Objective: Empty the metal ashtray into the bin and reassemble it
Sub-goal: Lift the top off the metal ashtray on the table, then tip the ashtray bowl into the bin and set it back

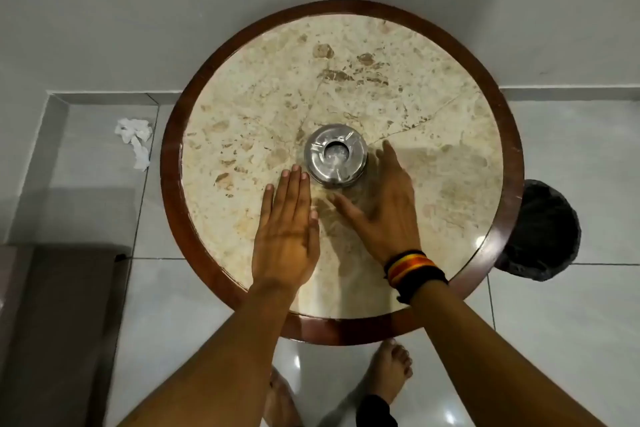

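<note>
A: Biggest first. What fills the view?

B: Round table (242, 107), pale mottled stone top, dark red-brown wooden rim. Grey tiled floor (571, 340) all round it, grey wall on the far side.

A: To the left?

B: Dark brown furniture edge (62, 322), near left corner. Cannot tell what it is.

A: The bin?

B: Black bin (540, 232), right of the table, partly tucked under the rim. Dark liner; contents not readable.

A: Hands?

B: Both over the near half of the tabletop. Left hand (285, 229) flat, palm down, fingers straight and pressed together, holding nothing; fingertips just left of the ashtray, not touching it. Right hand (388, 208) open, fingers loosely spread, thumb angled out towards the left, holding nothing; blurred, so contact with the ashtray cannot be told. It sits just right and near of it.

A: Wrist?

B: Striped band (412, 269) on the right wrist, black, yellow and red.

A: The ashtray?

B: Metal ashtray (336, 154), near the table's centre, upright, assembled, notched lid on, round hole in the middle.

A: Smaller items?

B: Crumpled white tissue (135, 140) on the floor, far left. Bare feet (391, 367) under the near rim.
</note>
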The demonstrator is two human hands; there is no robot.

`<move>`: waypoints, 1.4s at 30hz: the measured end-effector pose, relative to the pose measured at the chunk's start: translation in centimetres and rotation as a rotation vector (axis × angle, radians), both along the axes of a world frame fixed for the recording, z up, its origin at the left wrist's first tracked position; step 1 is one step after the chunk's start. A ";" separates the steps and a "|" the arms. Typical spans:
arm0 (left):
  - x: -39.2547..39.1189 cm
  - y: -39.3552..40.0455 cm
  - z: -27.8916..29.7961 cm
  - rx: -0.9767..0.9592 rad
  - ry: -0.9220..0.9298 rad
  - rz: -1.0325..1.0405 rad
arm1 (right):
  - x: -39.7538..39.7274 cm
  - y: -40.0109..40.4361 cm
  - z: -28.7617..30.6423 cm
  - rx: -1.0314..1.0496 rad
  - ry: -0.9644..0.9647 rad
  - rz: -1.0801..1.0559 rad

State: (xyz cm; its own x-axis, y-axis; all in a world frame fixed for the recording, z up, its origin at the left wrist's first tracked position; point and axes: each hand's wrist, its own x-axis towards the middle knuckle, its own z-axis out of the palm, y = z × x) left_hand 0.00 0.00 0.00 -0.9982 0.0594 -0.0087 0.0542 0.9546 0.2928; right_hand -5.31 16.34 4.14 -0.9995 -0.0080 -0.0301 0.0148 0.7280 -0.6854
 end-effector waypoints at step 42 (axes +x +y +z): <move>-0.4 -0.2 -0.7 -0.020 0.002 0.007 | -1.5 -0.7 -0.5 0.250 0.181 0.142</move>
